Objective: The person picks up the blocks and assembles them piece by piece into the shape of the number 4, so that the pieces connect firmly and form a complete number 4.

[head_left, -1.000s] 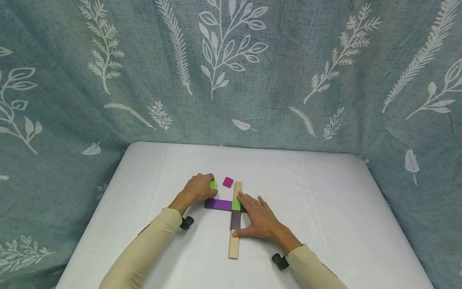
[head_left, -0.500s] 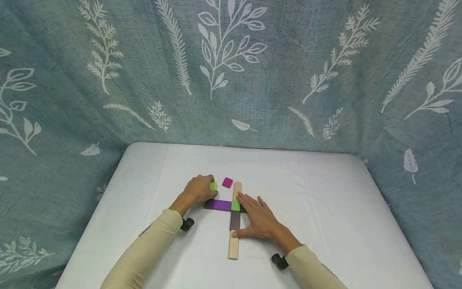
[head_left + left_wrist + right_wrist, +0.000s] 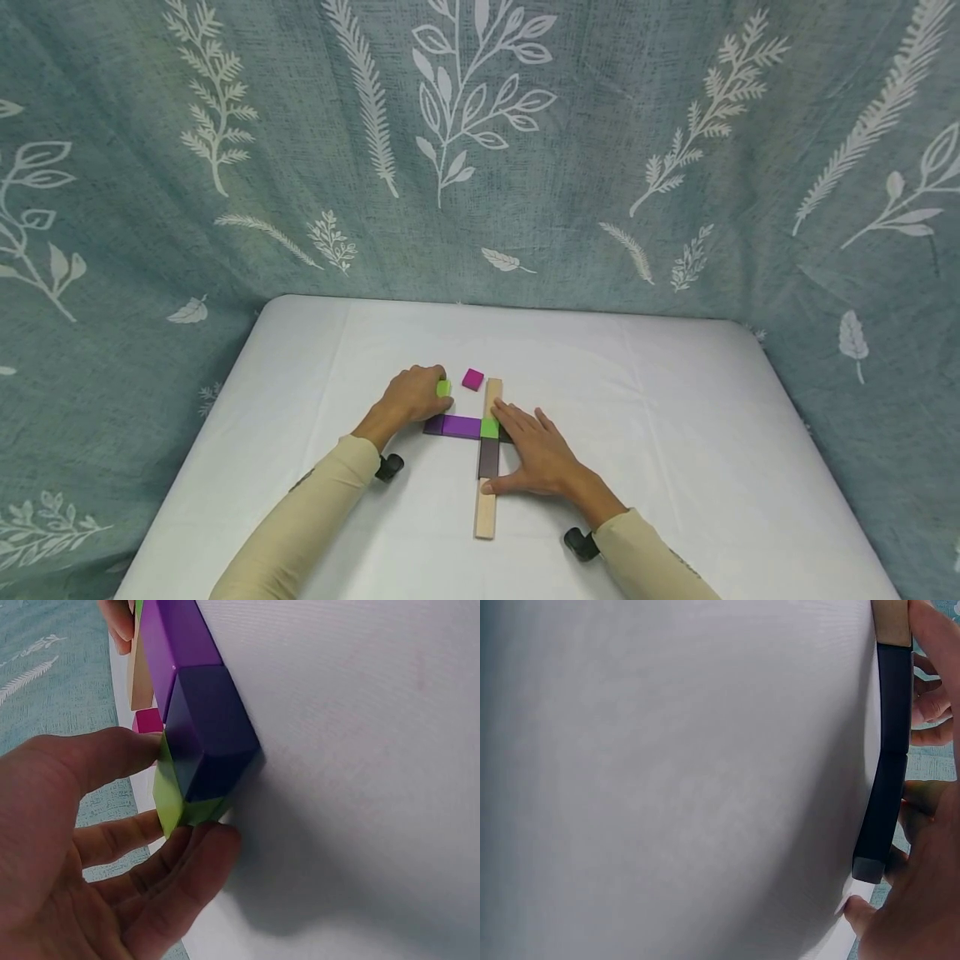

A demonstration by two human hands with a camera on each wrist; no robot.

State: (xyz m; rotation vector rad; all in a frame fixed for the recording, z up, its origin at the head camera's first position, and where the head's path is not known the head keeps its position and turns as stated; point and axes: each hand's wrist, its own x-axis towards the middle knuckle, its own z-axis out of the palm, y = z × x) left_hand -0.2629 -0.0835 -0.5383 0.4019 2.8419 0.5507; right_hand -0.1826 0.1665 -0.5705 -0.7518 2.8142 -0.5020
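My left hand pinches a lime green block between thumb and fingers. In the left wrist view the lime green block sits against the end of a dark navy-purple block. A purple block continues that row to a bright green block. My right hand lies spread over the right side of the layout, its thumb on the lower pale wooden block and a fingertip at the upper pale wooden block. Partly under that hand, a dark block shows in the right wrist view.
A dark brown block joins the bright green block to the lower pale one. One magenta block lies apart behind the row. Everything rests on a white-covered table before a leaf-patterned teal curtain.
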